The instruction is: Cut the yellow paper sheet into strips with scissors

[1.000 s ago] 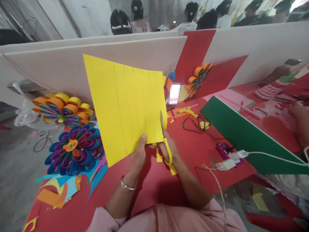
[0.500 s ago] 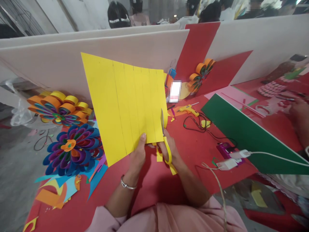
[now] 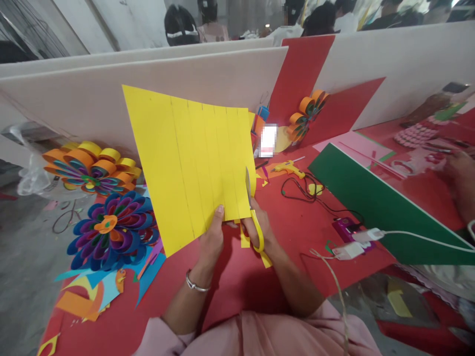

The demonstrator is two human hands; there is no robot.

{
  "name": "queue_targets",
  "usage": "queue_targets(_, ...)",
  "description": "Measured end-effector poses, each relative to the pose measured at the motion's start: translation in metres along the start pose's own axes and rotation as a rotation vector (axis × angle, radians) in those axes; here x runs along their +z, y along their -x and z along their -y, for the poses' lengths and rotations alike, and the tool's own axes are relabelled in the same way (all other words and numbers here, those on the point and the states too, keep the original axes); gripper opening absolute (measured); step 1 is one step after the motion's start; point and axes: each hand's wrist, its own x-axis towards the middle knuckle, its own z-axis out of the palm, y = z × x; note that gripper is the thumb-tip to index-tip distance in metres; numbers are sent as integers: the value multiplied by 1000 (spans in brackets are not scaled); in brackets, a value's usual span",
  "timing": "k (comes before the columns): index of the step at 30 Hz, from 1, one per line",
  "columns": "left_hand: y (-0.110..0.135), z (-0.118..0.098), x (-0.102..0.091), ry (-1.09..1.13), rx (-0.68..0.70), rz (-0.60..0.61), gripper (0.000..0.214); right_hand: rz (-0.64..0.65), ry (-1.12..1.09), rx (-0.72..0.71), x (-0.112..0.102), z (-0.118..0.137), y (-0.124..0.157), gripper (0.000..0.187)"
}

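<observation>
Holding the yellow sheet steady at the scissors

Over the last second, little has shifted: the view tips slightly, and the scissors [image 3: 259, 235] sit at the same spot on the right edge of the yellow sheet [image 3: 185, 163]. The cut seems, then, to have gained hardly anything. The sheet is raised in front of the person, above the red table [image 3: 293, 252], its pencilled lines running top to bottom. The left hand [image 3: 214, 230] pinches its lower edge, thumb flat on the front, the other fingers mostly hidden behind. The right hand [image 3: 265, 227] grips the scissors, fingers through the yellow handle; how wide the blades are parted I cannot tell. A narrow yellow strip [image 3: 245, 241] hangs below the sheet

For room, bare tabletop lies right of the right hand, bounded by the glue gun [image 3: 290, 168], its black cord [image 3: 302, 200], the purple power block [image 3: 349, 230] and the green board [image 3: 382, 215]. Leftward is tighter: the blue-purple paper flower [image 3: 107, 247] and blue scraps [image 3: 150, 279] lie near the sheet's lower left corner, with the white panel [image 3: 208, 69] behind
</observation>
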Motion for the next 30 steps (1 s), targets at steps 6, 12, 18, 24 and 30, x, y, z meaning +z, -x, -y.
queue_targets(6, 2, -1, 0, -13, 13, 4, 47, -26, -7, 18, 3, -3, 0, 27)
queue_targets(12, 2, -1, 0, 7, -25, -7, 47, -24, -15, 37, 4, -5, 0, 21)
queue_targets(18, 2, -2, -2, 3, 0, 10, 46, -14, -47, 30, 4, -2, 1, 20)
queue_targets(24, 2, -4, 4, 40, 51, -39, 40, -22, -51, 15, 4, -2, 2, 17)
queue_targets(30, 1, -2, 2, 61, 16, -27, 38, -19, 1, -84, 3, -5, 1, 14)
